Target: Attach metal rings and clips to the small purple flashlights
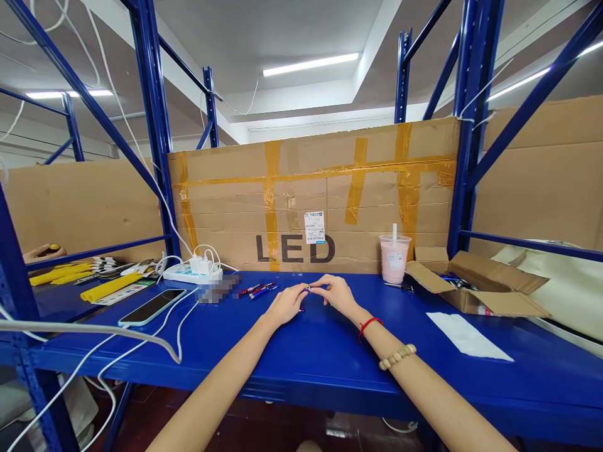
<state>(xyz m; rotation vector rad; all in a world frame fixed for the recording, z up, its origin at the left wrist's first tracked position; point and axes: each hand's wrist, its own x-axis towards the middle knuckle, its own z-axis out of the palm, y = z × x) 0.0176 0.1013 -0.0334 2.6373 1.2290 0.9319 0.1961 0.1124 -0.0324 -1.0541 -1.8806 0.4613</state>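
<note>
My left hand (pixel 288 303) and my right hand (pixel 338 294) meet just above the middle of the blue tabletop (pixel 325 358). Their fingertips pinch a small shiny pen-like thing (pixel 308 289), mostly covered by the fingers. A dark purple-blue bit (pixel 302 309) shows below my left fingers; whether it belongs to the held thing I cannot tell. Left of my left hand lie several slim red and blue pen-like pieces (pixel 264 290). My right wrist wears a red cord (pixel 370 326) and a beaded bracelet (pixel 398 356).
At left are a phone (pixel 153 307), a power strip (pixel 193 273) with white cables and yellow-handled items (pixel 110 287). At right stand a pink drink cup (pixel 394 258) and an open cardboard box (pixel 471 298) holding blue pieces; white paper (pixel 468 336) lies before it. Cardboard (pixel 301 188) closes the back.
</note>
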